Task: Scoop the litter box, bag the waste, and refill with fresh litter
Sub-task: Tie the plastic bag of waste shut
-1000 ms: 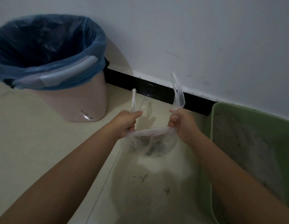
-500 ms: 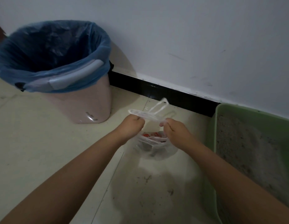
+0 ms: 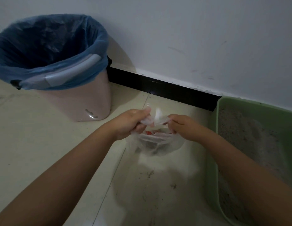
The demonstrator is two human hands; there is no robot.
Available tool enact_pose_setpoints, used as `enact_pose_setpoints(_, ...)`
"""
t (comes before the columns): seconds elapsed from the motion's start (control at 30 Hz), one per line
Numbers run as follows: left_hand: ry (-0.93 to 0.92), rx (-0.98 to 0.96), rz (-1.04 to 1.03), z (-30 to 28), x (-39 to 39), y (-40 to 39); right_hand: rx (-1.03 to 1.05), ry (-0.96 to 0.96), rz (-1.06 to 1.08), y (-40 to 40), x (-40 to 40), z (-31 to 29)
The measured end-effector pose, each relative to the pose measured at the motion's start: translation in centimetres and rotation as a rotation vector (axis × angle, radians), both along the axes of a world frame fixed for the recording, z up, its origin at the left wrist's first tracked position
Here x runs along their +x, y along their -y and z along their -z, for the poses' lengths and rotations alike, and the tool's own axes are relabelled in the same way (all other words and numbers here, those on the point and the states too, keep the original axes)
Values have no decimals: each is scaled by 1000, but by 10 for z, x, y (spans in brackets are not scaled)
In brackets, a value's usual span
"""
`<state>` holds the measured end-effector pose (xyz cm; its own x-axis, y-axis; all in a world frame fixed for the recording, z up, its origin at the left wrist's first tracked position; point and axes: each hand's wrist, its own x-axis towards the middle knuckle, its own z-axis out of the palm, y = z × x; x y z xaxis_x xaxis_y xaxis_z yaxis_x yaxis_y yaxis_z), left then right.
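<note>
Left hand (image 3: 130, 123) and right hand (image 3: 182, 126) each pinching bag (image 3: 156, 144) handle at frame centre, fingers curled round thin plastic. Bag hanging just above floor (image 3: 44, 144), mouth pointing up, long axis running left-right between fists. Tying looks underway: handles should be crossing tight and pulling snug, keeping bag upright (loose knot risks spilling waste). Bin (image 3: 60, 79) sitting upper left, box (image 3: 249, 144) with litter lying at right edge.
</note>
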<state>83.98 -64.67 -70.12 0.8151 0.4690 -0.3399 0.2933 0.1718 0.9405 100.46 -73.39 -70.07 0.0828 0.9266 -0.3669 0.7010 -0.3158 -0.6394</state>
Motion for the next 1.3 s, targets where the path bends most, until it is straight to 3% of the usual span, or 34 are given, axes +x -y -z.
enact_pose_setpoints(0.13,-143,205,57,-6,5,5,85,-101,114,0,6,0)
enact_pose_setpoints(0.3,-114,486,-359,3,17,7,168,-224,185,0,5,-5)
enact_pose_setpoints(0.4,-33,475,-523,6,22,10,162,-289,121,3,4,-11)
enact_pose_setpoints(0.5,82,362,-572,7,23,13,127,-475,313,1,8,-8)
enact_pose_setpoints(0.57,135,299,-548,7,21,14,75,-499,403,-3,12,-3)
enact_pose_setpoints(0.67,166,267,-510,8,20,17,34,-394,268,-4,14,2)
enact_pose_setpoints(0.8,163,298,-522,8,19,18,44,-452,211,-2,12,2)
enact_pose_setpoints(0.87,116,354,-478,7,19,20,74,-343,198,-5,13,5)
enact_pose_setpoints(0.93,-74,587,-354,7,15,18,119,-306,225,-8,16,7)
enact_pose_setpoints(1.0,-318,872,-271,9,8,11,189,-474,323,-9,21,9)
enact_pose_setpoints(1.03,-349,894,-321,10,4,7,226,-644,389,-9,25,10)
enact_pose_setpoints(1.1,-256,689,-482,9,-1,3,259,-1078,482,-7,32,12)
enact_pose_setpoints(1.17,-2,166,-700,7,2,11,281,-1383,508,-4,31,15)
enact_pose_setpoints(1.23,241,-340,-868,7,8,20,315,-1501,575,-4,24,14)
enact_pose_setpoints(1.3,408,-567,-955,6,13,23,323,-1525,663,-7,17,9)
